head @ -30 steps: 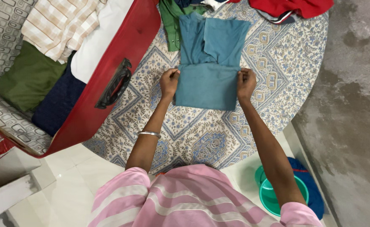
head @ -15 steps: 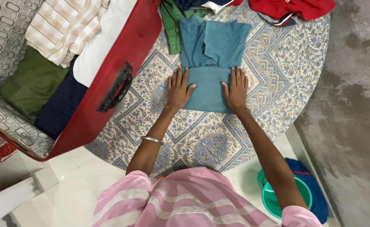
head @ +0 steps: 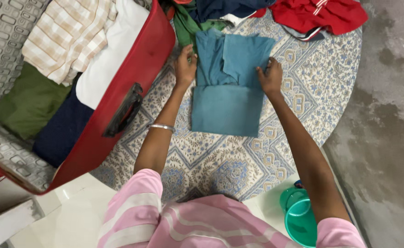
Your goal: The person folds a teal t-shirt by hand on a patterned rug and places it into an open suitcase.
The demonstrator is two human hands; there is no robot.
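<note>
A teal garment [head: 227, 87], partly folded, lies on a round table covered by a blue-and-cream patterned cloth [head: 220, 156]. Its near third is folded over into a flat rectangle. My left hand [head: 185, 62] grips the garment's left edge at the far part. On the opposite side my right hand [head: 271, 74] pinches the right edge. Both hands sit above the fold line, one on each side of the cloth.
An open red suitcase [head: 119, 96] at left holds a checked shirt [head: 66, 34], a white piece, a green one [head: 30, 101] and a dark blue one. Red [head: 323, 14], green and navy clothes heap at the table's far edge. A green bucket [head: 298, 216] stands on the floor.
My hands lifted off the folded near part, where they pressed flat, and moved up to grip the garment's side edges farther away. The camera view shifted slightly.
</note>
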